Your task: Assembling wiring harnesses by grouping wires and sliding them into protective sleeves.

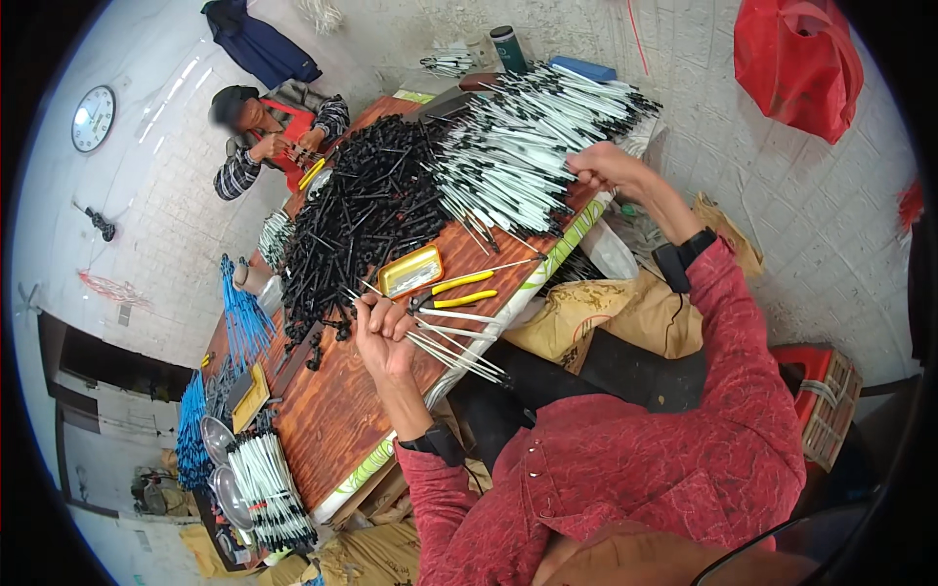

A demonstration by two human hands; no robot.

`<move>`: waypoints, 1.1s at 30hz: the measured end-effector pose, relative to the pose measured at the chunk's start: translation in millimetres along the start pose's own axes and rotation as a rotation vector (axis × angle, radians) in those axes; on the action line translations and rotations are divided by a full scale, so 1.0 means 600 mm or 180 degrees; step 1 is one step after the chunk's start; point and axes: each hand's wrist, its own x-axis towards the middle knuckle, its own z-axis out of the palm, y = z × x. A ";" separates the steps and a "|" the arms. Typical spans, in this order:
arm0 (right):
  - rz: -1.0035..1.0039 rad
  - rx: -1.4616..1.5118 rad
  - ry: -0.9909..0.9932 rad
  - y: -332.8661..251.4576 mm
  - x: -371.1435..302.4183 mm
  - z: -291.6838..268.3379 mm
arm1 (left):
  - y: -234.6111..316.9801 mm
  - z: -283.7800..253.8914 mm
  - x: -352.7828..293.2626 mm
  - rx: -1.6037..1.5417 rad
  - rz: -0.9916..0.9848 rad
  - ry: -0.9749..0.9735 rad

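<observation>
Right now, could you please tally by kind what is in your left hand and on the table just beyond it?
Bundle of thin white rods: 1
Yellow rectangular tray: 1
Yellow-handled pliers: 1
Total: 3

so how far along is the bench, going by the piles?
Done: bundled white pieces lie stacked at the near end of the wooden table. In hand: the left hand grips a few thin white rods; the right hand reaches into the big loose white pile. Left: that pile and the heap of black parts are both large, so probably plenty remains.
</observation>
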 end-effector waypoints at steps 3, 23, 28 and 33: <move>0.0114 0.0568 -0.0320 -0.010 -0.009 0.010 | -0.005 -0.004 -0.004 -0.0030 -0.0017 0.0054; -0.1195 -0.0635 -0.1231 -0.014 -0.159 0.264 | -0.025 -0.021 0.034 0.0687 0.0975 0.0762; -0.1524 -0.1651 -0.0815 0.002 -0.161 0.275 | -0.020 0.036 0.023 0.0833 0.1235 0.0884; -0.1099 -0.0622 -0.1625 0.061 -0.146 0.292 | -0.008 0.015 0.017 0.0575 0.1064 -0.0442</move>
